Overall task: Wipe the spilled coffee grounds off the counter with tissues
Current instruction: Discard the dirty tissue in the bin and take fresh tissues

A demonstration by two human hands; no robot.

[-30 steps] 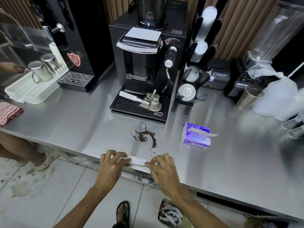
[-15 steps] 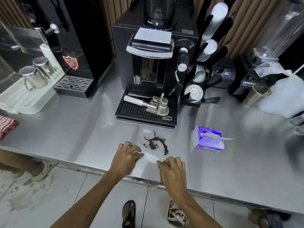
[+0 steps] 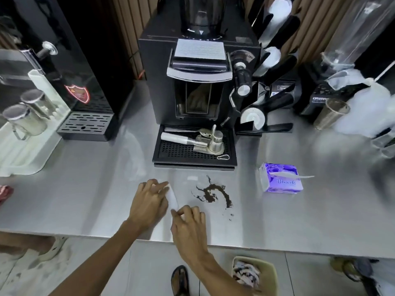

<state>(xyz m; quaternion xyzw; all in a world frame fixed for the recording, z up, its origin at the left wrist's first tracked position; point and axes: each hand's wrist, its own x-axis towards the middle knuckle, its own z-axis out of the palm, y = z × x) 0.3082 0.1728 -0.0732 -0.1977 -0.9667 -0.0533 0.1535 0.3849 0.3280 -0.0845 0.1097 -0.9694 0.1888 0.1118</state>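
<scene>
Soft glare on the counter (image 3: 85,199) — edges bowed (wide lens), right side blurred.

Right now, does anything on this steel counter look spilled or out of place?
Yes. A dark brown swirl of coffee grounds lies spilled on the stainless steel counter, in front of the black drip tray, specks trailing toward the near edge. The left hand and right hand hold a white tissue just left of it.
</scene>
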